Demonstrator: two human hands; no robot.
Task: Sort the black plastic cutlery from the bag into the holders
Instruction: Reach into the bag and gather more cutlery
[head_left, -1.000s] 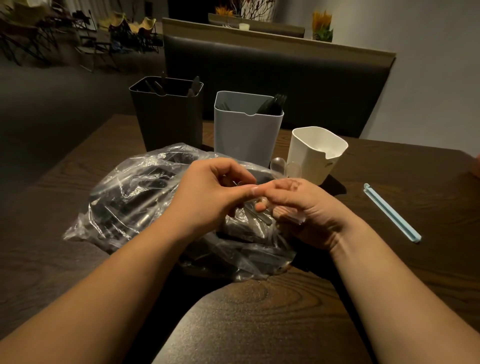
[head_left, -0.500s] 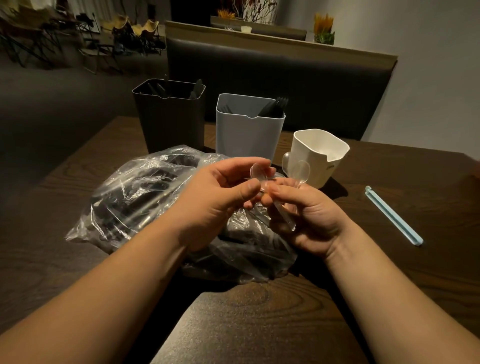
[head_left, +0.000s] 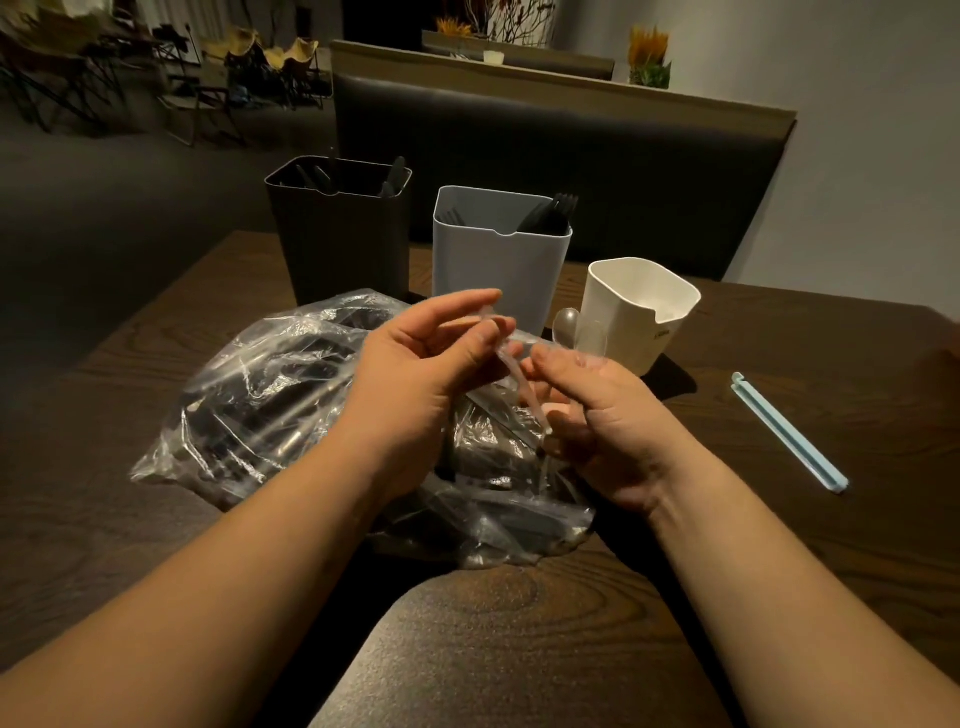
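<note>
A clear plastic bag (head_left: 270, 395) of black cutlery lies on the dark wooden table (head_left: 779, 519), under both hands. My left hand (head_left: 415, 384) pinches a clear plastic spoon (head_left: 519, 379) between thumb and fingers, above the bag. My right hand (head_left: 608, 415) touches that spoon's lower end and holds two more clear spoons, whose bowls (head_left: 576, 330) stick up in front of the white holder (head_left: 634, 312). Behind the bag stand a black holder (head_left: 337, 244) with black pieces in it and a grey holder (head_left: 493, 275) with black forks (head_left: 553, 213).
A light blue bag clip (head_left: 789, 431) lies on the table to the right. A dark padded bench back (head_left: 571, 156) runs behind the table. Folding chairs stand far off at the upper left.
Both hands have risen a little from the bag. My left hand has drawn one clear spoon away from the ones in my right hand, and it now slants between the two hands.
</note>
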